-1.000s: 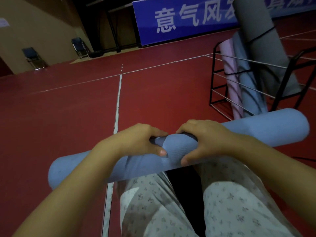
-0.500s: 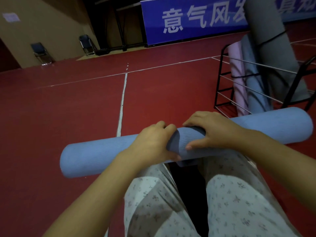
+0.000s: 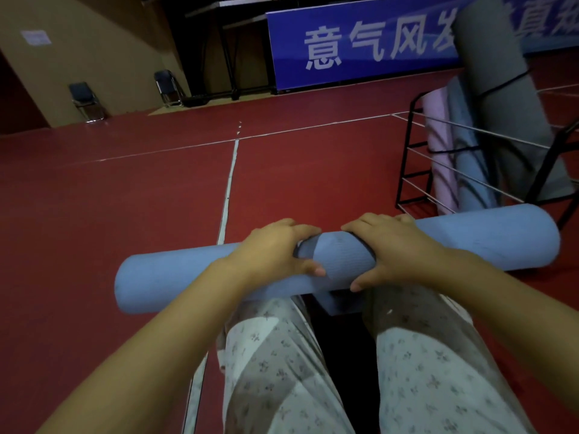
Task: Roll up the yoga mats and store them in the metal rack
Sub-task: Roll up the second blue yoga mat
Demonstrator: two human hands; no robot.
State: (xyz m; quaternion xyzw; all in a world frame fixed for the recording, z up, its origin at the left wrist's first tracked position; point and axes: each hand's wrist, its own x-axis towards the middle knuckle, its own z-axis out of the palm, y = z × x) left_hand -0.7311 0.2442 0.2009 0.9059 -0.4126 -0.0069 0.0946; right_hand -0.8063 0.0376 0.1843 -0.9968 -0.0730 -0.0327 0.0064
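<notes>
from the head view, i see my left hand (image 3: 275, 252) and right hand (image 3: 391, 249) side by side on the middle of a rolled blue yoga mat (image 3: 175, 274), with a short stretch of mat between them. the fingers (image 3: 300, 228) of each hand curl over the top of the roll and the thumbs press its near side, so both hands grip it. the mat sits just above my knees, over the red floor (image 3: 125, 189). its long axis runs left to right across the view, the right end tilted slightly up and away, toward the metal rack (image 3: 407, 170). the roll is a tight, even cylinder, pale blue with a fine ribbed texture; a loose flap hangs under its middle between my legs. the black wire rack stands beyond the mat's right end and holds a pink mat (image 3: 438, 145), a blue mat (image 3: 470, 164) and a grey mat (image 3: 501, 89), all upright and leaning.
</notes>
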